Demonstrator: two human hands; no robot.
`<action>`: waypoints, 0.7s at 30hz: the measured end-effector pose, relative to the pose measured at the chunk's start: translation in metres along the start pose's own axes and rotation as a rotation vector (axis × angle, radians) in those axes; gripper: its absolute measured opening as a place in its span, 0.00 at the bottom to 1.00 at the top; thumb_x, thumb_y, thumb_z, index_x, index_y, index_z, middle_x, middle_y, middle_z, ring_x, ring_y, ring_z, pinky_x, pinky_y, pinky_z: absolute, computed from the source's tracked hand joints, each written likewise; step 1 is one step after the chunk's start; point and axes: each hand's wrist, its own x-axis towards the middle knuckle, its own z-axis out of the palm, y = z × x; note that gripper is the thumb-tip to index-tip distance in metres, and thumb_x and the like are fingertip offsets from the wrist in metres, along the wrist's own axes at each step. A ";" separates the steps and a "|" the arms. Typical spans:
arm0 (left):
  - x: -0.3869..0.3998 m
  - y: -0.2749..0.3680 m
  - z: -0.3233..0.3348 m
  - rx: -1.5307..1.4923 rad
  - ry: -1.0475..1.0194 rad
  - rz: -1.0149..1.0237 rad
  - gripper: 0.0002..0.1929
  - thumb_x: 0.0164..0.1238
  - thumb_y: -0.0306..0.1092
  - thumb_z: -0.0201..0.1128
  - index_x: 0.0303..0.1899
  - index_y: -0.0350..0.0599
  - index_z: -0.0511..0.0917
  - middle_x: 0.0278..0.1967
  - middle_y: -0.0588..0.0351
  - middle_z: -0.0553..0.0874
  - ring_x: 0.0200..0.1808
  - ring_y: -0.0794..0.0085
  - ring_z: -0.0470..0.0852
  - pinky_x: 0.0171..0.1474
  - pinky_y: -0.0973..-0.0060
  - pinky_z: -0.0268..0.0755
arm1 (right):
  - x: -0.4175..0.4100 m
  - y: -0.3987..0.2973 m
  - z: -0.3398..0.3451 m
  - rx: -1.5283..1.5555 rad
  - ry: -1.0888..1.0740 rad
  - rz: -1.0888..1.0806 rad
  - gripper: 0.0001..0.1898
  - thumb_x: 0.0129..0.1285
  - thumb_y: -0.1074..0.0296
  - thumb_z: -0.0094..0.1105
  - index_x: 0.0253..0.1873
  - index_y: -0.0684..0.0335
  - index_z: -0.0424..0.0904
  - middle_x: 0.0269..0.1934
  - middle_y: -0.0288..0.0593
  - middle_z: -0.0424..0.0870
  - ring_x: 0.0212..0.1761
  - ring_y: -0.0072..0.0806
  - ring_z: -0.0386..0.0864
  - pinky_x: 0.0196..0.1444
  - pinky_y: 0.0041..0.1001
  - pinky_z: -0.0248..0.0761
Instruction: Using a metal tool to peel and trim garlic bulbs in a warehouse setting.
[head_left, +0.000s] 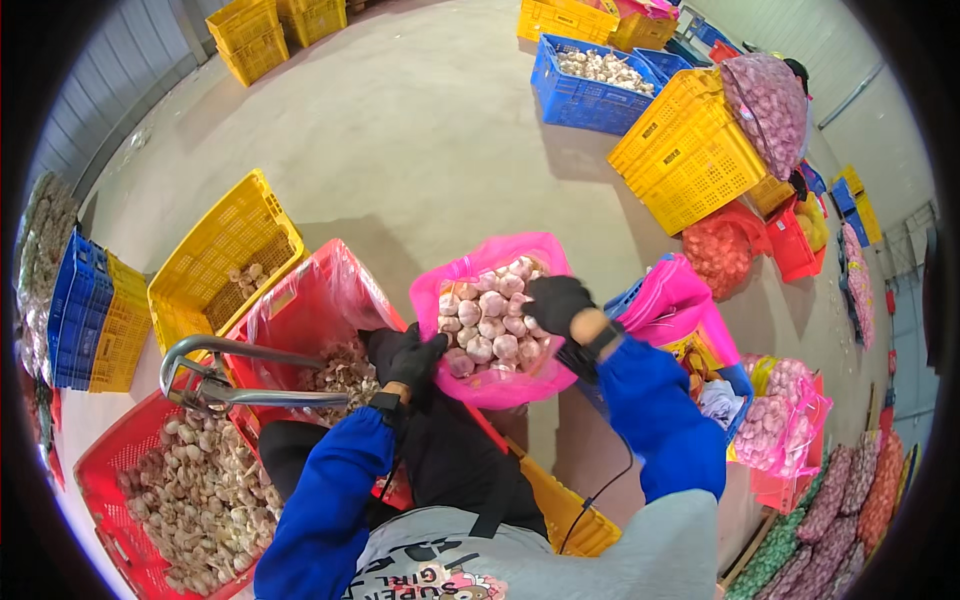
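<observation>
A bright pink mesh bag (495, 397) stands before me with its mouth spread wide. Whole garlic bulbs (491, 326) fill it. My left hand (411, 356), in a black glove, grips the bag's near left rim. On the opposite side, my right hand (559, 306), also gloved in black, reaches over the right rim onto the bulbs. Its fingers are blurred and partly hidden, so whether they hold a bulb cannot be told. Left of the bag, a red crate (296, 315) lined with clear plastic contains garlic scraps (345, 375).
A bent metal tube (255, 345) crosses the lined crate. Loose garlic lies in another red crate (112, 517) at lower left. Beyond is a yellow crate (217, 247). Pink bags (667, 300) rest on a blue crate at right. Stacked yellow crates (690, 150) stand farther off, near a partly hidden person.
</observation>
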 end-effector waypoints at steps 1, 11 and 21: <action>-0.003 0.001 0.000 0.016 0.025 0.031 0.15 0.58 0.31 0.60 0.47 0.39 0.75 0.35 0.59 0.81 0.35 0.76 0.77 0.39 0.76 0.70 | 0.024 -0.005 0.008 -0.021 -0.315 -0.143 0.23 0.50 0.54 0.57 0.49 0.60 0.73 0.45 0.54 0.77 0.44 0.44 0.77 0.43 0.41 0.69; -0.006 -0.011 -0.044 0.611 0.271 0.266 0.14 0.54 0.38 0.63 0.38 0.39 0.79 0.28 0.46 0.82 0.31 0.61 0.81 0.37 0.68 0.71 | 0.053 -0.029 0.163 -0.172 -0.265 -0.392 0.25 0.54 0.50 0.54 0.57 0.48 0.70 0.61 0.55 0.63 0.58 0.48 0.67 0.58 0.38 0.63; -0.096 0.005 -0.084 -0.126 0.002 0.012 0.18 0.61 0.31 0.60 0.51 0.38 0.69 0.36 0.54 0.79 0.39 0.72 0.79 0.39 0.75 0.76 | 0.003 -0.054 0.001 0.680 0.356 -0.238 0.13 0.59 0.61 0.56 0.45 0.61 0.77 0.42 0.47 0.80 0.42 0.38 0.79 0.44 0.31 0.71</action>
